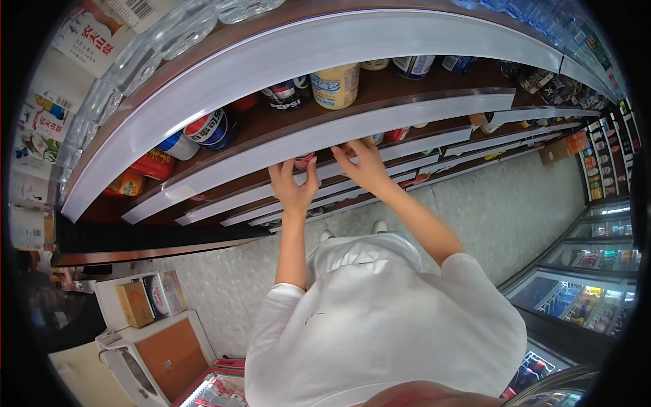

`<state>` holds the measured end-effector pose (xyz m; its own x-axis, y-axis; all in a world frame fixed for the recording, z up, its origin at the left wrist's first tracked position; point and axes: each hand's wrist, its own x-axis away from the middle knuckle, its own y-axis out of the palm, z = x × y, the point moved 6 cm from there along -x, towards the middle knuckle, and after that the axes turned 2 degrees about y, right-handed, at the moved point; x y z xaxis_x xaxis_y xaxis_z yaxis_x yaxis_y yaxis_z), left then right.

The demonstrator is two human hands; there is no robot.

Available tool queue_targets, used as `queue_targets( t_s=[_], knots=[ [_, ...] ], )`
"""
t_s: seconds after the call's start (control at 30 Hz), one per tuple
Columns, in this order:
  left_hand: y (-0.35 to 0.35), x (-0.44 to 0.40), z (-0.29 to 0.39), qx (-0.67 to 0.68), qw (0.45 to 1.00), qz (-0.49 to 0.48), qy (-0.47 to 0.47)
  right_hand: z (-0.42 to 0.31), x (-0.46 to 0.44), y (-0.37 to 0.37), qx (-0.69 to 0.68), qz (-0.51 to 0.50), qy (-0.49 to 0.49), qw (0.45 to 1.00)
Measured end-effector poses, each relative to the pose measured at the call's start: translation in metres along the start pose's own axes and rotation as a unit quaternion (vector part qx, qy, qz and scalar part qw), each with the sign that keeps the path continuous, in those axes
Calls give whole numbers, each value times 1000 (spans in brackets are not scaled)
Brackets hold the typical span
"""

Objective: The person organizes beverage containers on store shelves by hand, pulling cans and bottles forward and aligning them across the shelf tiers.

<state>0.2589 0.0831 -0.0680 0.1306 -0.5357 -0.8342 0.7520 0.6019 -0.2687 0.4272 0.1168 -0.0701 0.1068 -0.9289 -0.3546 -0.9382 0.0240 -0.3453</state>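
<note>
My left hand (293, 190) reaches to the edge of a middle shelf, thumb and fingers closed around a small red item (304, 161) that shows only in part under the shelf lip. To its right, my right hand (364, 165) is raised to the same shelf edge (325, 139). Its fingertips pass partly behind the edge, so what they touch is hidden. A red-and-white item (397, 133) sits just right of it, on the level below. On the shelf above stand a yellow-and-white can (335, 86) and a dark Pepsi can (285, 94).
Clear bottles (183, 32) line the top shelf. Boxes with printed fruit (41, 129) are at the far left. A counter (169, 346) stands lower left. Glass-front coolers (576, 298) are on the right, with a cardboard box (557, 150) on the floor at the shelf's end.
</note>
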Motion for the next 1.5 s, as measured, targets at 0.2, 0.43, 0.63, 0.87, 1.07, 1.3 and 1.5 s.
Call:
queue_targets(
  t_s=[0.2,0.43,0.63,0.87,1.07,1.3,1.5],
  knots=[
    [47,-9,18,26,997,-57,-45,25,36,-53,-39,43,4,998],
    [109,-15,6,1,991,-129,-30,56,67,-88,-44,12,72,996],
    [139,-3,-29,-78,981,-180,-7,77,85,-104,-58,-6,108,992],
    [131,13,-20,-131,972,-174,-90,104,99,-102,-69,-89,122,986],
    [75,25,12,-182,978,84,-59,96,84,-106,-78,-121,87,986],
    [39,13,-14,-283,951,67,-105,66,45,-87,-95,-114,29,988],
    [39,-4,-26,-246,964,-6,-106,58,26,-61,-89,-129,28,987]
  ],
)
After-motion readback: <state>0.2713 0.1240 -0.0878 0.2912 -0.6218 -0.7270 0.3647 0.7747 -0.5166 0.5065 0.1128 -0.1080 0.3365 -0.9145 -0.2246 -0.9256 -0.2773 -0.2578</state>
